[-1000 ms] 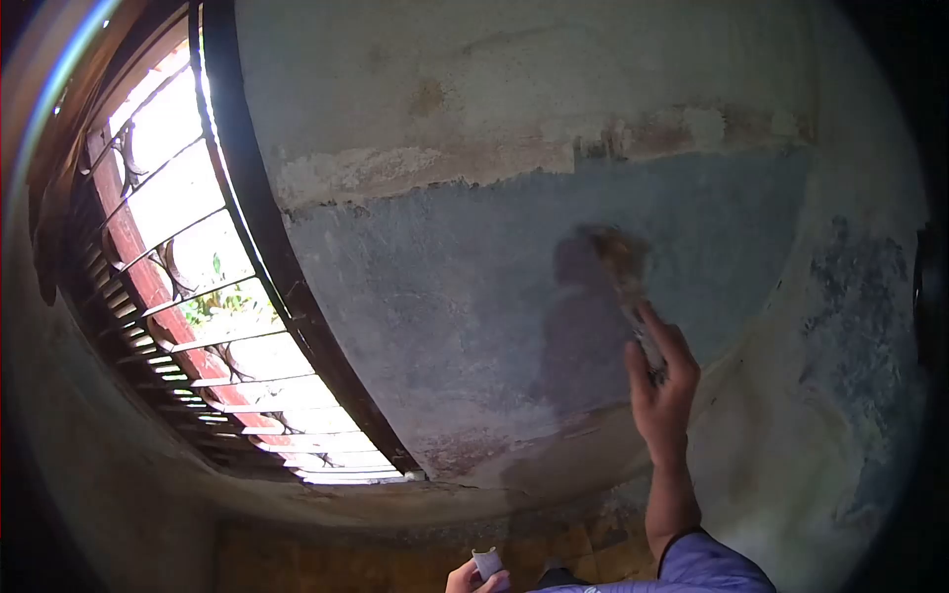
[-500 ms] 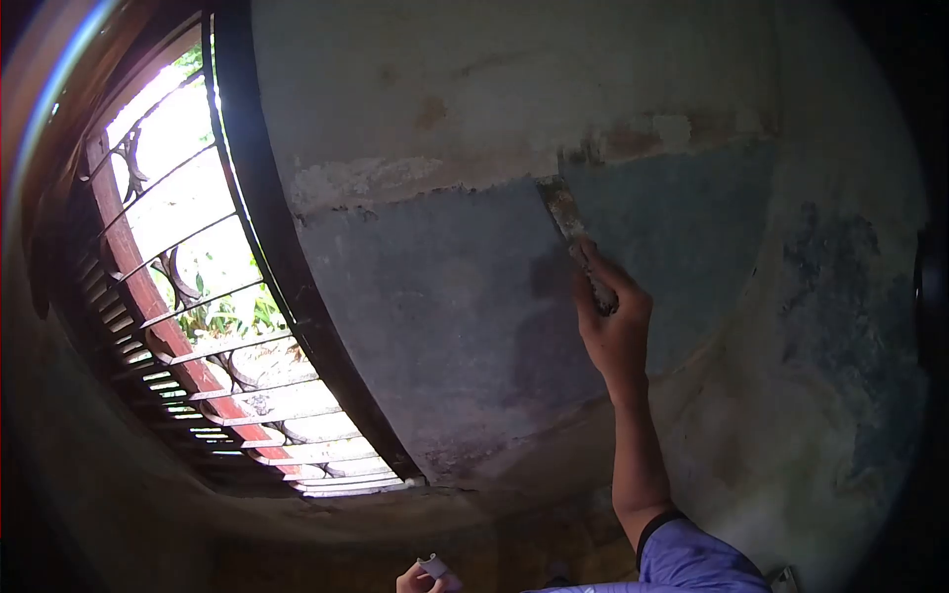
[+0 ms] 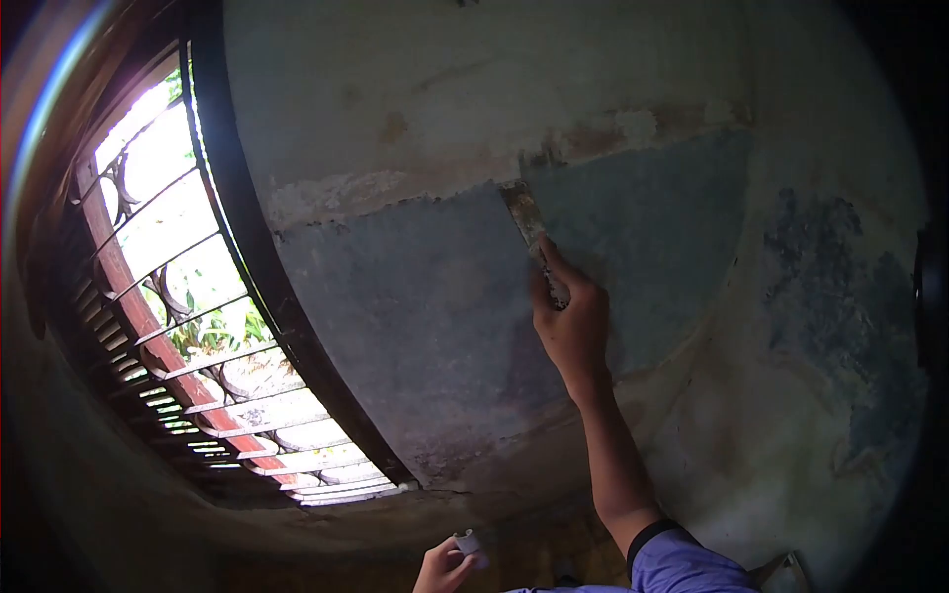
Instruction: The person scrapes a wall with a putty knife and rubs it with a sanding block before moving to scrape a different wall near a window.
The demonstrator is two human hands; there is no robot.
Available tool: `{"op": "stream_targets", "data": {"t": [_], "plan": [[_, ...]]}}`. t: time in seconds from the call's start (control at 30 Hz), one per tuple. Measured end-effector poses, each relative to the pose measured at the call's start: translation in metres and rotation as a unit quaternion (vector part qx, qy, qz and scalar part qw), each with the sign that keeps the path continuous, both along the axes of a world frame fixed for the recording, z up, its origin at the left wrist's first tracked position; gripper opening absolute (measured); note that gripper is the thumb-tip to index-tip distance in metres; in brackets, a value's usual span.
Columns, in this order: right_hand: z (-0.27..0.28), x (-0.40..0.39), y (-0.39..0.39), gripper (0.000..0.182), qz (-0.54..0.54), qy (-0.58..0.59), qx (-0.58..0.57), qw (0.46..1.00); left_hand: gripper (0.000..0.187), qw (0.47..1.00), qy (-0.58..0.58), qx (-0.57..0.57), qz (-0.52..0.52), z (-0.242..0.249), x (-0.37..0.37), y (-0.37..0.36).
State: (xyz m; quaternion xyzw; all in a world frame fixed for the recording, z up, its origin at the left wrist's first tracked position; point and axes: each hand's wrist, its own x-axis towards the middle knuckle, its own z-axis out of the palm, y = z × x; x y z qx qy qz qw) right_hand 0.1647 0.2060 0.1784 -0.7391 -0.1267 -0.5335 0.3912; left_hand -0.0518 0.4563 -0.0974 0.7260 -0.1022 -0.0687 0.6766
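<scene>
My right hand [image 3: 576,321] is closed around the handle of a scraper [image 3: 524,212] with a flat, stained blade. The blade's tip rests at the rough upper edge of a blue-grey patch [image 3: 425,287] on the wall, where it meets paler paint. Low in the view, my left hand [image 3: 442,570] pinches a small pale grey piece [image 3: 467,542] with a curled rim; I cannot make out what it is. Part of that hand is cut off by the bottom edge.
On the left is a bright window with metal bars [image 3: 188,371] and a dark frame [image 3: 267,287]. Peeling dark patches [image 3: 840,287] mark the wall on the right. Behind my right sleeve, a pale-edged object [image 3: 791,571] stands low down.
The view has shifted, so the wall and window sit further left. The scraper stays near the same stretch of the patch's edge. My left hand shows slightly higher, its pale piece still held.
</scene>
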Motion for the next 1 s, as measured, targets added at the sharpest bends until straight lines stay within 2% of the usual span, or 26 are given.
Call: {"op": "stream_targets", "data": {"t": [0.1,0.2,0.3,0.43,0.6,0.7,0.8,0.9,1.0], "plan": [[-0.005,0.004,0.000,0.042,-0.022,-0.043,-0.027,0.998,0.033,0.999,0.031,-0.024,-0.031,0.012,-0.001,-0.014],[0.003,-0.011,0.004,0.034,-0.023,0.047,-0.003,0.999,0.034,0.998,0.025,-0.043,-0.037,0.011,-0.003,-0.020],[0.005,-0.008,0.005,0.042,-0.077,0.045,-0.026,0.996,0.032,0.997,0.037,-0.062,-0.035,0.012,-0.005,-0.021],[-0.009,-0.004,0.007,0.043,-0.074,0.010,-0.039,0.996,0.031,0.998,0.037,-0.053,-0.023,0.004,-0.005,-0.016],[0.026,0.014,0.019,0.047,-0.078,-0.002,-0.036,0.996,0.033,0.995,0.046,-0.089,-0.028,0.006,-0.004,-0.021],[0.022,-0.005,0.025,0.048,-0.110,0.004,-0.053,0.993,0.037,0.997,0.030,-0.068,-0.030,0.018,-0.007,-0.027],[0.001,-0.023,0.031,0.049,-0.095,0.069,-0.059,0.991,0.041,0.997,0.026,-0.066,-0.019,0.018,-0.007,-0.028],[0.000,-0.017,0.035,0.052,-0.098,0.061,-0.060,0.991,0.041,0.997,0.049,-0.052,0.018,0.022,-0.011,-0.025],[0.016,-0.021,0.030,0.046,-0.099,-0.025,-0.080,0.992,0.041,0.997,0.042,-0.051,0.043,0.035,-0.017,-0.020]]}}
